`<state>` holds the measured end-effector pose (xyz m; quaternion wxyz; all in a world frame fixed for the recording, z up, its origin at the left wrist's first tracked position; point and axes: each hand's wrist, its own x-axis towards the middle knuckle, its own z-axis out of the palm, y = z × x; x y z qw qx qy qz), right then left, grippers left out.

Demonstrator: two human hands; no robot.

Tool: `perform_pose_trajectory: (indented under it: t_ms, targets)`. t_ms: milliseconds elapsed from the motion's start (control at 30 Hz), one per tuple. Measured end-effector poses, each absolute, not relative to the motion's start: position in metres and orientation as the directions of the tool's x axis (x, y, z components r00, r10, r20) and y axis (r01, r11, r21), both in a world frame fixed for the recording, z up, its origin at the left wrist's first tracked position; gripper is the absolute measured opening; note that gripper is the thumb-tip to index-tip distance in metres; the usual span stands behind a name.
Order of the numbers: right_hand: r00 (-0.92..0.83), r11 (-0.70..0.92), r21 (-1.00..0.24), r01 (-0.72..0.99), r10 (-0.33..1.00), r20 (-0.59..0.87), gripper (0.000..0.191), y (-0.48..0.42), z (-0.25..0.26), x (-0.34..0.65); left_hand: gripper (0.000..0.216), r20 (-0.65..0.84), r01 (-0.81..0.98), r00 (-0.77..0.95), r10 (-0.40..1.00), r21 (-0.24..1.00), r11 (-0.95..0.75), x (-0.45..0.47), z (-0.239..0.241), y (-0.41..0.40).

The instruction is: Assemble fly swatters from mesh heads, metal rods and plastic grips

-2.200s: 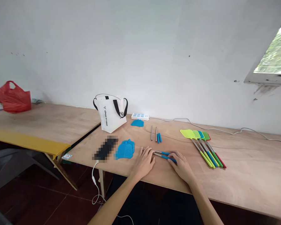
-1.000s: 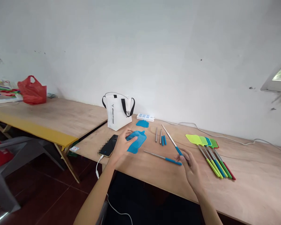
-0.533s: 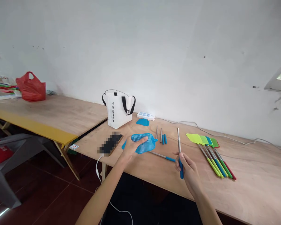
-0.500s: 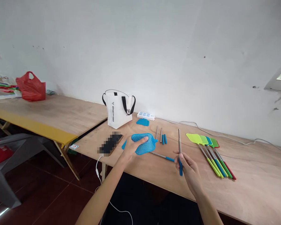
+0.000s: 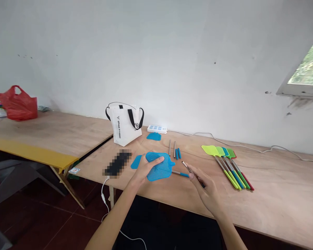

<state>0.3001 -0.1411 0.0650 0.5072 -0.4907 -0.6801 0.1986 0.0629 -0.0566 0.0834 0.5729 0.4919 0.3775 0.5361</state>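
My left hand [image 5: 144, 170] grips a blue perforated fly swatter head [image 5: 160, 167], thumb on top, its short socket pointing right. In my right hand [image 5: 206, 184] is a metal swatter handle [image 5: 187, 166], tilted so its bare end points up and left toward the swatter head, a gap between them. My fingers hide much of its grip. Behind the left hand another blue swatter head [image 5: 136, 162] lies on the table. A metal rod with a blue grip [image 5: 184, 174] lies partly hidden behind the held head. Farther back are two metal rods [image 5: 174, 149] and two blue grips [image 5: 177, 153].
Finished-looking fly swatters [image 5: 231, 166] in several colours lie at the right. More blue heads [image 5: 153, 136] lie before a white power strip [image 5: 157, 129]. A white bag [image 5: 126, 126] and a blurred phone [image 5: 117, 165] with a cable are at the left. A red bag [image 5: 19, 104] stands on the other table.
The handle in my right hand has swung from upright to tilted left, its tip now nearer the swatter head's socket. The whole view has shifted to the right.
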Motion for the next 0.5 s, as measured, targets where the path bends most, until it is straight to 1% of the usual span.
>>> perform_pose_trajectory:
  t_ms: [100, 200, 333, 500]
  targets:
    - [-0.008, 0.424, -0.724, 0.543, 0.865, 0.501, 0.037, -0.143, 0.066, 0.295, 0.04, 0.087, -0.236, 0.159, 0.983, 0.97, -0.047, 0.064, 0.085, -0.059]
    - [-0.021, 0.438, -0.68, 0.588, 0.849, 0.528, 0.039, -0.144, 0.067, 0.293, 0.04, 0.089, -0.233, 0.167, 0.982, 0.971, -0.048, 0.064, 0.089, -0.063]
    - [-0.034, 0.463, -0.67, 0.581, 0.836, 0.548, 0.04, -0.145, 0.067, 0.291, 0.039, 0.095, -0.239, 0.201, 0.975, 0.97, -0.045, 0.066, 0.092, -0.066]
    - [-0.093, 0.451, -0.673, 0.585, 0.863, 0.497, 0.039, -0.146, 0.064, 0.29, 0.04, 0.105, -0.265, 0.246, 0.964, 0.964, -0.038, 0.071, 0.093, -0.069]
